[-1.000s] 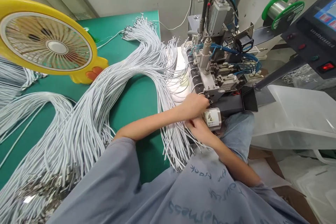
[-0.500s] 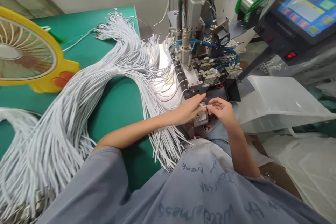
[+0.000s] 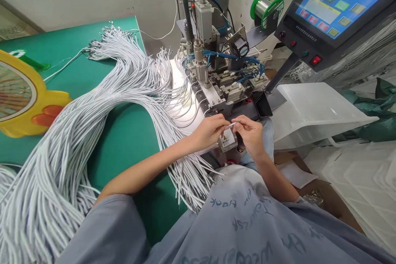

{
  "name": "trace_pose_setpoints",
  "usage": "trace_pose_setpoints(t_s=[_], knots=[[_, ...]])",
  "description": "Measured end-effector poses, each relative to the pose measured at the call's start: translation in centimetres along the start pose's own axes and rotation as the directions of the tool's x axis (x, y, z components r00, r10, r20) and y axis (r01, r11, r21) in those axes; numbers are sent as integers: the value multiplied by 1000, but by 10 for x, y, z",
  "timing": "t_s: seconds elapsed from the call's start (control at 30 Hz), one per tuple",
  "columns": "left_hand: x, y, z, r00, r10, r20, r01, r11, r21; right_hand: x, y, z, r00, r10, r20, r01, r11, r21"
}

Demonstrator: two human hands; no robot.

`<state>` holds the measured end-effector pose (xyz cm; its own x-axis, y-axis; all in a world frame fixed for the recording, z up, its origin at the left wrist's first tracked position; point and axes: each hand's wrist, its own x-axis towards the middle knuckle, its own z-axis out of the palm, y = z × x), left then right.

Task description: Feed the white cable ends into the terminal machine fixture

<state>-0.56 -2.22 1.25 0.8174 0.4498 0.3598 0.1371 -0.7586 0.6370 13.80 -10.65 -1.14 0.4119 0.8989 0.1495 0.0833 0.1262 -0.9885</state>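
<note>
Green bench mat (image 3: pixel 130 132) before the crimping machine (image 3: pixel 216 86): left hand (image 3: pixel 210 130) and right hand (image 3: pixel 252 134), withdrawn from its front, now pinch one white cord end (image 3: pixel 234 123) between fingertips.

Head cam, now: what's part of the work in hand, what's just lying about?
In use:
left hand and right hand, both pinching one white cord
cord bundle on the green table
machine just ahead of the hands

Lying about:
yellow fan
white tray
plastic sheets at right
</note>
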Motion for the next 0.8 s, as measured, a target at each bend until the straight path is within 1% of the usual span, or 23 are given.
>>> trace_pose_setpoints(t_s=[0.1,0.2,0.23,0.27,0.3,0.33,0.43,0.5,0.57,0.63,0.67,0.73,0.8], knots=[[0,-3,-1,996,89,26,-92,973,211,4,-6,-5,999,-42,0,41,991,-126],[-2,-8,-1,980,177,87,-197,861,468,10,-11,-10,998,-20,52,30,975,-218],[-2,-9,-1,976,193,98,-216,831,513,12,-12,-12,997,2,78,16,975,-224],[-2,-10,0,975,199,98,-221,822,525,14,-12,-13,994,25,103,-2,976,-218],[-2,-10,1,977,195,84,-211,839,502,16,-11,-14,992,42,120,-17,979,-202],[-2,-10,2,982,181,57,-188,874,449,16,-10,-13,991,53,125,-30,983,-180],[-1,-6,4,993,98,-59,-86,981,174,13,-4,-7,995,55,86,-49,996,-72],[0,-2,4,992,46,-117,-47,999,-3,8,0,0,998,53,45,-54,998,17],[1,0,4,990,25,-139,-40,994,-106,4,1,5,999,50,6,-50,996,71],[2,-2,2,990,45,-135,-60,992,-115,4,0,5,1000,31,-5,-31,998,54],[2,-3,2,989,76,-126,-86,993,-76,5,-2,2,1000,20,16,-21,1000,19],[2,-8,0,983,165,-87,-159,985,68,11,-5,-6,995,-2,103,9,998,-70],[1,-12,0,971,234,-43,-221,955,198,17,-8,-13,981,-24,193,50,990,-131]])
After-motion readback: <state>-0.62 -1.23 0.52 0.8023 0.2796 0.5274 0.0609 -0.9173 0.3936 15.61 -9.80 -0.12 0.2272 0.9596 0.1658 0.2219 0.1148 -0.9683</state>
